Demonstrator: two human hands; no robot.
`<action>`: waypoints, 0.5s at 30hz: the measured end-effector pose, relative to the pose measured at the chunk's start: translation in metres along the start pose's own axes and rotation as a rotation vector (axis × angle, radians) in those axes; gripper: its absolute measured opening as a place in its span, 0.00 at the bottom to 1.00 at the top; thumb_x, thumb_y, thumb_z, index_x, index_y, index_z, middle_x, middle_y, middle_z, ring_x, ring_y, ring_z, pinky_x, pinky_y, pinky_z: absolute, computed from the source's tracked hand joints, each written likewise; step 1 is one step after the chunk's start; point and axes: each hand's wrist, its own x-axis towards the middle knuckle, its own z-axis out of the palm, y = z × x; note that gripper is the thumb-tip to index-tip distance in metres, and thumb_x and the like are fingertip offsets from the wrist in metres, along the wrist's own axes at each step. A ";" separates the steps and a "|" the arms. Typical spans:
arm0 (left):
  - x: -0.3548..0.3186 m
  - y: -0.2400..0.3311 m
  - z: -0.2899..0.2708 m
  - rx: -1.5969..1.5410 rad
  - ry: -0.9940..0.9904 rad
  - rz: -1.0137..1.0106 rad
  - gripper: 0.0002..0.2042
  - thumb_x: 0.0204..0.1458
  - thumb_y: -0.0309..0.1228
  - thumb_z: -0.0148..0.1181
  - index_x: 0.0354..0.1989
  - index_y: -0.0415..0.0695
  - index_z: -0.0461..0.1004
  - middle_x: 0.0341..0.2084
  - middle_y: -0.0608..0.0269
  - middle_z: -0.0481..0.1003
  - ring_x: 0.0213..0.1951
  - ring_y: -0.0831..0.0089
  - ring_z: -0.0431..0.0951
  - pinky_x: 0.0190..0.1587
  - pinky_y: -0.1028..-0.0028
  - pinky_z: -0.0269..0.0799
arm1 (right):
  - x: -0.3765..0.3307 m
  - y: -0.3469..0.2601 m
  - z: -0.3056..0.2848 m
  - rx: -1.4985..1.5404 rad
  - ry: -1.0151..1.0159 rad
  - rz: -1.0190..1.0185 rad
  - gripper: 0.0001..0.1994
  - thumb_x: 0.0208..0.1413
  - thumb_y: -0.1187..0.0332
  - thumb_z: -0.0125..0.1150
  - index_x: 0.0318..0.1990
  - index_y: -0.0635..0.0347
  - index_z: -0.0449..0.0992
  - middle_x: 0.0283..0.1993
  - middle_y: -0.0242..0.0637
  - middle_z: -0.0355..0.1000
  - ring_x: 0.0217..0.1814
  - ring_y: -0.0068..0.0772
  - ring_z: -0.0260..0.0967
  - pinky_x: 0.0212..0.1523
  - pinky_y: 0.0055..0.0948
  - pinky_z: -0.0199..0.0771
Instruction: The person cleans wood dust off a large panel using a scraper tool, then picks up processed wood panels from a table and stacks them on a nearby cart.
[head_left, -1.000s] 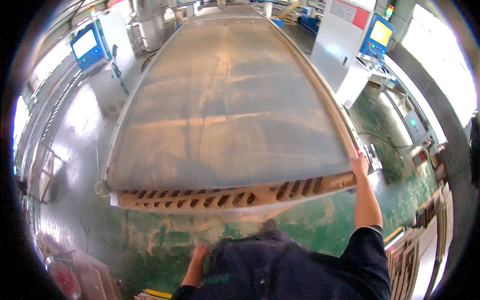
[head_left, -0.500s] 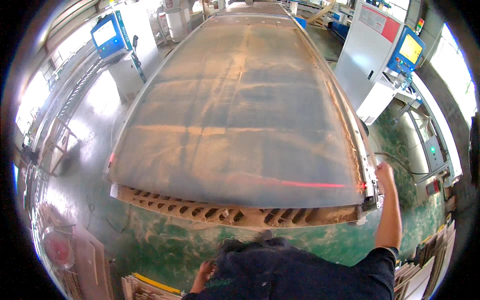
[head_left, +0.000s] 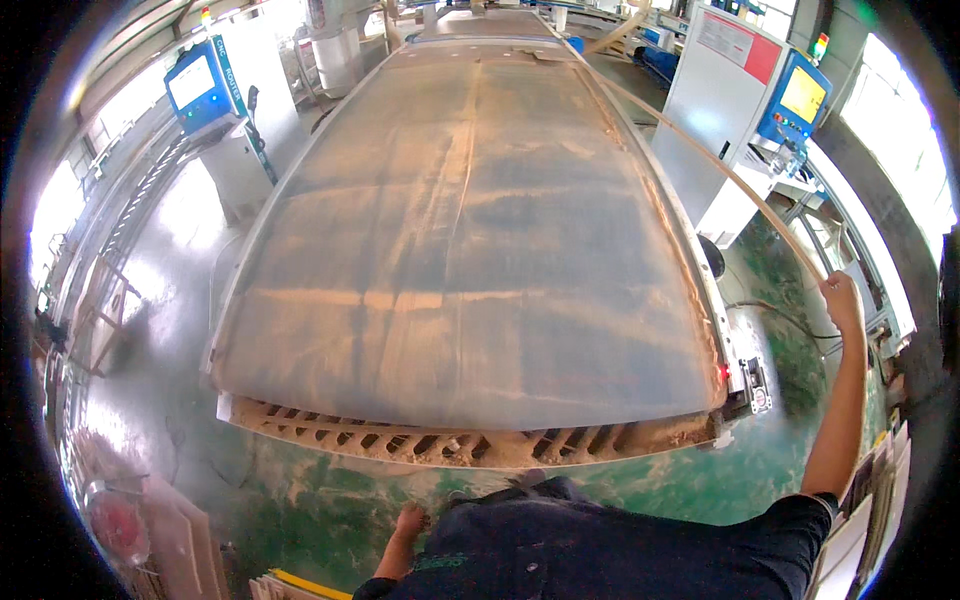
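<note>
My right hand [head_left: 842, 298] is raised out past the right side of a large machine bed [head_left: 450, 230]. It is closed around a long, thin wooden strip [head_left: 745, 183]. From my fist the strip slants up and left, passing in front of a grey cabinet toward the far right edge of the bed. Orange-brown dust streaks the dark sheet on the bed. My left hand [head_left: 410, 520] hangs low by my body, apart from the bed; its fingers are too small and turned away to make out.
A blue control screen [head_left: 195, 85] stands at left, another blue screen [head_left: 800, 98] on the grey cabinet [head_left: 710, 90] at right. A slotted, dusty ledge [head_left: 400, 440] runs along the bed's near edge. Stacked boards [head_left: 860, 535] stand low right, more panels [head_left: 175, 530] low left.
My right hand has moved right and up, away from the bed's edge, and the strip now shows clearly across the cabinet. The red light line on the bed's near end has faded.
</note>
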 end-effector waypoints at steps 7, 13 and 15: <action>-0.025 0.052 0.005 1.445 -0.225 0.405 0.12 0.49 0.41 0.55 0.38 0.52 0.77 0.36 0.67 0.76 0.44 0.67 0.73 0.45 0.63 0.70 | -0.073 -0.077 -0.034 -0.174 -0.021 0.101 0.13 0.52 0.60 0.54 0.29 0.64 0.72 0.32 0.53 0.73 0.35 0.53 0.72 0.36 0.46 0.67; -0.006 0.024 -0.016 0.932 -0.189 0.362 0.13 0.53 0.40 0.52 0.40 0.46 0.75 0.33 0.62 0.76 0.36 0.65 0.77 0.35 0.64 0.73 | -0.081 -0.049 0.033 -0.329 -0.046 -0.055 0.13 0.59 0.61 0.49 0.36 0.64 0.69 0.31 0.57 0.72 0.38 0.61 0.70 0.38 0.52 0.68; -0.013 0.038 -0.022 0.338 -0.174 0.030 0.13 0.54 0.39 0.50 0.38 0.44 0.75 0.30 0.60 0.76 0.32 0.65 0.78 0.31 0.65 0.73 | -0.083 -0.090 -0.008 -0.191 -0.034 0.011 0.12 0.60 0.62 0.48 0.36 0.64 0.69 0.33 0.57 0.71 0.39 0.61 0.70 0.40 0.53 0.68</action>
